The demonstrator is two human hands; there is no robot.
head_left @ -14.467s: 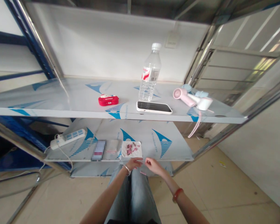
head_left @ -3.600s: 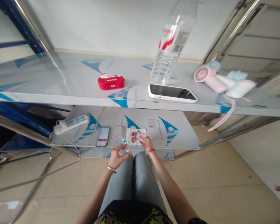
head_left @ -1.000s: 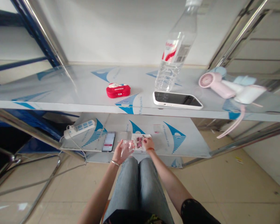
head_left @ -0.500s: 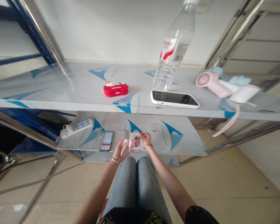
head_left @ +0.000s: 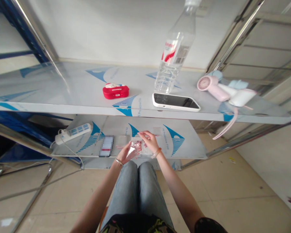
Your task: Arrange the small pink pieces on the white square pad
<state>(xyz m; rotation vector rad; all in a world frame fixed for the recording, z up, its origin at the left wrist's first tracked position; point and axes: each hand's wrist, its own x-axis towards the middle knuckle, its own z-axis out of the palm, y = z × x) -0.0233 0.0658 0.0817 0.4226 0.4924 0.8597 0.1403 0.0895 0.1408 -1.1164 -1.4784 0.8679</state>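
Head view shows a change from half a second ago: the right hand [head_left: 149, 139], which was then down on the white tray [head_left: 145, 149] among the small red pieces, is now lifted and brought over to the mouth of the clear plastic bag [head_left: 134, 148]. Its fingers [head_left: 143, 134] are pinched close together above the bag's top edge; whether a red piece sits between them is too small to tell, though pink-red specks show right at that spot. That points, as a judgement, to a piece being carried from tray to bag.

Left hand [head_left: 124, 155] grips the bag from below, thumb and fingers closed on its lower part, holding it upright and open toward the right hand. The bag is in the air above the front edge of the lower shelf [head_left: 184, 152], just in front of the tray and over the knees.

On the lower shelf, left of the tray, lie another clear bag [head_left: 121, 141], a blurred card-like item [head_left: 106, 146] and a power strip [head_left: 72, 132]. The upper shelf [head_left: 50, 97] carries a red case [head_left: 115, 91], a water bottle [head_left: 171, 61], a phone [head_left: 176, 101] and handheld fans [head_left: 212, 88].
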